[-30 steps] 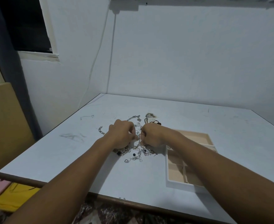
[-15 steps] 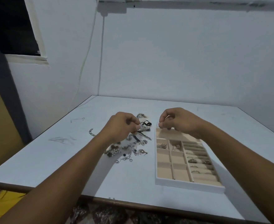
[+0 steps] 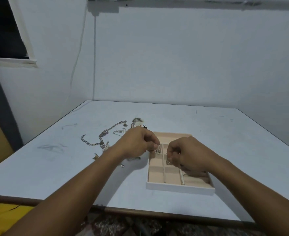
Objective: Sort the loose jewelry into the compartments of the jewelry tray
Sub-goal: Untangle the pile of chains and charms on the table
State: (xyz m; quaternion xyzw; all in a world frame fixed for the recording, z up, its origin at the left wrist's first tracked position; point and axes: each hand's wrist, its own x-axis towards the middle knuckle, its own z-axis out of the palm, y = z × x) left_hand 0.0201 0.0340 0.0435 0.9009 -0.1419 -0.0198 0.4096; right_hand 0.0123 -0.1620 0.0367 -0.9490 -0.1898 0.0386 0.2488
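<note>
A white jewelry tray (image 3: 179, 187) with beige compartments lies right of centre on the table. My left hand (image 3: 137, 142) pinches a small silver earring (image 3: 158, 149) just above the tray's upper left compartments. My right hand (image 3: 188, 154) pinches another small silver piece (image 3: 168, 162) over the tray's middle column and hides the ring rolls behind it. Loose jewelry lies left of the tray: a chunky silver chain (image 3: 100, 137), a thin chain (image 3: 119, 131), a little heart charm (image 3: 122, 166) and a dark piece (image 3: 143, 126).
The white table (image 3: 55, 167) has its near edge at the bottom, with a yellow object (image 3: 2, 217) below it at the left. Walls close the far side and the left. A cable (image 3: 94, 57) hangs down the corner.
Both hands have moved right and down over the tray, each carrying a small piece. The camera has shifted, so more of the chain pile shows at the left.
</note>
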